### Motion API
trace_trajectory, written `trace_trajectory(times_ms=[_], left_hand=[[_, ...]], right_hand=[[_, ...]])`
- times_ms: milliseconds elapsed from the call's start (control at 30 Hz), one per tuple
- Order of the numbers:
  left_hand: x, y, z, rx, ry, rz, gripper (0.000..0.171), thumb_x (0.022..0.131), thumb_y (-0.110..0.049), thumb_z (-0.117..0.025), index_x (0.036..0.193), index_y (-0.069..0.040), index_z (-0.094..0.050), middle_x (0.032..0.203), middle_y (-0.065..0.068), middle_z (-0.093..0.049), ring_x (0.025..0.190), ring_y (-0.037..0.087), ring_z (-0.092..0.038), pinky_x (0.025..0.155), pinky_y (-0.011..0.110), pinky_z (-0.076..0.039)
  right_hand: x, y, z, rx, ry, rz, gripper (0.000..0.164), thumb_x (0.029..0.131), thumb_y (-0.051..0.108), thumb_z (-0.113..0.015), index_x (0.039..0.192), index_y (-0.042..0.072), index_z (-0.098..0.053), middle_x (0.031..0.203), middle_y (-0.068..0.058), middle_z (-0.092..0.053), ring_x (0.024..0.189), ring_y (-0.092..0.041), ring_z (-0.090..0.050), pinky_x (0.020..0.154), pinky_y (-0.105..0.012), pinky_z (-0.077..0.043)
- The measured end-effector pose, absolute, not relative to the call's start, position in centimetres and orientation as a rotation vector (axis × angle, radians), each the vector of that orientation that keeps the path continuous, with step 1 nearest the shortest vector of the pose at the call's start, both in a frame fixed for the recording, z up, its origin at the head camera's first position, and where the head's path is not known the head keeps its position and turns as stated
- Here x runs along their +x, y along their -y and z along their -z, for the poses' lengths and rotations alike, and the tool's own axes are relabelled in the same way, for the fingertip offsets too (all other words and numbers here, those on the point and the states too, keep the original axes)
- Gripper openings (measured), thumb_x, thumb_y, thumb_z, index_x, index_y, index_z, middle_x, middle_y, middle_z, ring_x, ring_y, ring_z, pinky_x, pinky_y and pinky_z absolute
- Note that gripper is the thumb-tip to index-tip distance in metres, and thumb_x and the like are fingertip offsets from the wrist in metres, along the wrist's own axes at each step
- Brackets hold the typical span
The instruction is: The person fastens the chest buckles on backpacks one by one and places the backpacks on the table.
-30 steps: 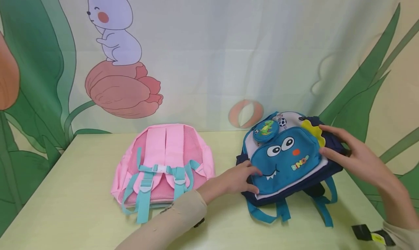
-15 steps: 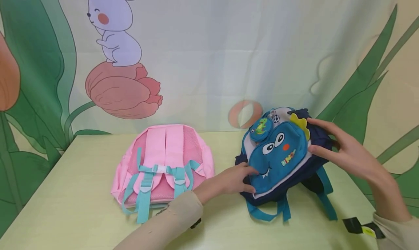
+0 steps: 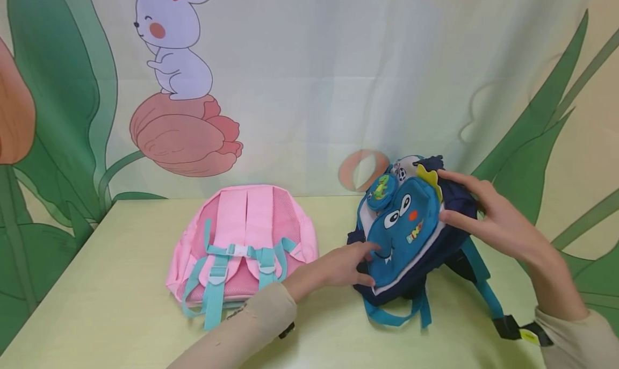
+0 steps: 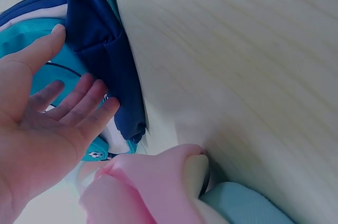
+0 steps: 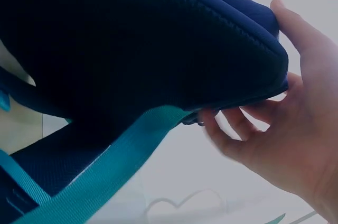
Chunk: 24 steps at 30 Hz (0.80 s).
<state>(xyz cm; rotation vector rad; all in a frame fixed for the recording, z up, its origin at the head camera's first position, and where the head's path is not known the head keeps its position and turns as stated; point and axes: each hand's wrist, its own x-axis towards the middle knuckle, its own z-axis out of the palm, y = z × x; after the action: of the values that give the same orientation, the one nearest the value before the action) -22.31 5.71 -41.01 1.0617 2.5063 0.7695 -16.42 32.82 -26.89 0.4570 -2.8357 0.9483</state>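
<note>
holding blue backpack [image 3: 405, 243], table [image 3: 116, 283], rabbit backdrop [image 3: 300, 89]

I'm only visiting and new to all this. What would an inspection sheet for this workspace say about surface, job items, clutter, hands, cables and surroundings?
Surface: pale yellow-green table, with faint wood grain.
Job's things: blue dinosaur backpack, tilted, dinosaur face showing.
Clutter: pink backpack to the left, teal straps toward the head camera, held by neither hand.
Hands: left hand touches the dinosaur bag's lower left side; right hand grips its right edge.
Cables: nothing seen.
Surroundings: printed backdrop with rabbit, flowers and leaves.
</note>
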Motion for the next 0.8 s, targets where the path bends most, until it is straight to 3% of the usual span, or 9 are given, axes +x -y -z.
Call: trace_trajectory(times_ms=[167,400,633,800], left_hand=[[-22.5,-5.5,41.1,1.065,-2.486,-0.791,0.069,0.088,-0.034,-0.076,0.146,-0.018,-0.043,0.131,0.004,-0.062,0.121,0.016,-0.058,0.100,0.028,-0.050],[-22.4,-5.0,40.9,1.074,-2.440,-0.822,0.068,0.090,-0.037,-0.073,0.147,-0.017,-0.042,0.133,0.005,-0.061,0.123,0.017,-0.058,0.101,0.028,-0.049],[-22.3,-4.4,40.8,1.060,-2.414,-0.862,0.068,0.091,-0.036,-0.072,0.148,-0.017,-0.040,0.136,0.006,-0.060,0.126,0.018,-0.057,0.104,0.030,-0.048],[-22.2,-4.0,40.9,0.972,-2.456,-0.871,0.078,0.089,-0.042,-0.073,0.152,-0.020,-0.033,0.135,0.002,-0.062,0.125,0.015,-0.058,0.103,0.033,-0.049]], right_hand=[[-16.6,-31.8,26.7,0.462,2.824,-0.933,0.071,0.094,0.028,-0.068,0.154,0.036,-0.031,0.136,-0.014,-0.041,0.120,-0.032,-0.035,0.082,-0.048,-0.045],[-16.8,-30.4,26.3,0.516,2.793,-0.953,0.069,0.094,0.027,-0.068,0.153,0.036,-0.034,0.143,-0.013,-0.039,0.126,-0.034,-0.033,0.090,-0.062,-0.042],[-17.2,-29.0,26.0,0.540,2.772,-0.921,0.069,0.093,0.030,-0.069,0.152,0.038,-0.035,0.144,-0.010,-0.044,0.124,-0.032,-0.034,0.089,-0.059,-0.041],[-17.4,-28.2,25.8,0.555,2.772,-0.925,0.068,0.093,0.031,-0.070,0.152,0.037,-0.036,0.147,-0.009,-0.043,0.128,-0.033,-0.033,0.093,-0.063,-0.039]])
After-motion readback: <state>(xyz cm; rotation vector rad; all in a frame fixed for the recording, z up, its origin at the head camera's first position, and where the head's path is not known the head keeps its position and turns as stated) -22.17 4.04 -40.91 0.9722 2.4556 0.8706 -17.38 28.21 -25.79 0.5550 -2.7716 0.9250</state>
